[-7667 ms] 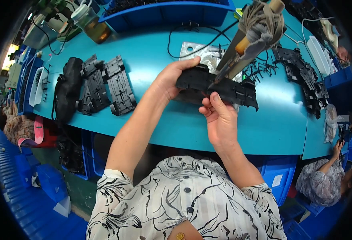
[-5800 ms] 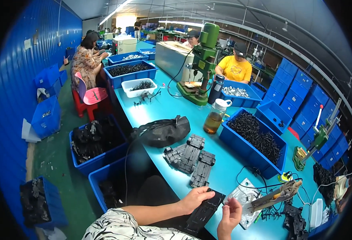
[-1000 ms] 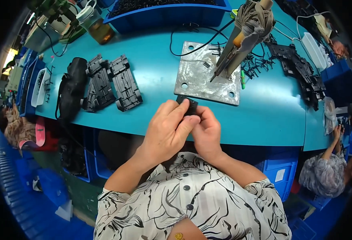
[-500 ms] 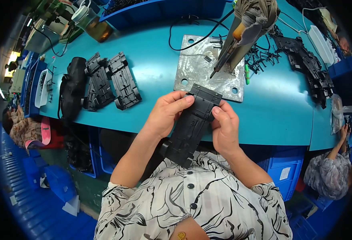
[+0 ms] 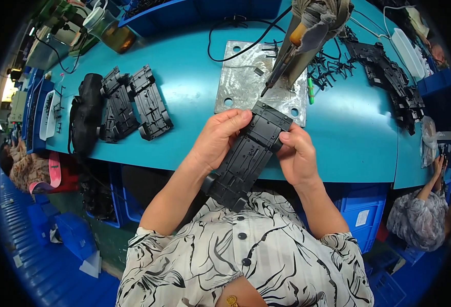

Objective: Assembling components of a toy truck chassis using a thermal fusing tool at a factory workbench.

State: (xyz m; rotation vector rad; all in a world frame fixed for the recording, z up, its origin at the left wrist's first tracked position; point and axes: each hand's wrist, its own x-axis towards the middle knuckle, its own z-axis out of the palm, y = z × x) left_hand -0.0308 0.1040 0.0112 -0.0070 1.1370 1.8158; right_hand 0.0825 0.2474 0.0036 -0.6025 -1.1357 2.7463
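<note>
My left hand (image 5: 221,134) grips the upper left edge of a long black plastic chassis (image 5: 246,156), its thumb on top. On the opposite edge my right hand (image 5: 298,152) is closed too, thumb near the rim. The chassis slants, far end over the near edge of a metal plate (image 5: 225,77) and near end by my shirt. Just beyond that far end points the tip of an iron-like tool (image 5: 275,74), fixed to a post wrapped in cloth (image 5: 320,15). My other fingers are hidden beneath the chassis.
Two similar black chassis parts (image 5: 151,107) lie at the left beside a black bundle (image 5: 87,115). Small black pieces (image 5: 328,69) and a green pen-like stick (image 5: 310,91) lie right of the plate. More black parts (image 5: 384,71) are farther right. A blue bin (image 5: 200,18) stands behind.
The chassis has turned slightly, its far end shifting right and its top face showing more. My right hand has moved a little right with it. The whole view has shifted slightly.
</note>
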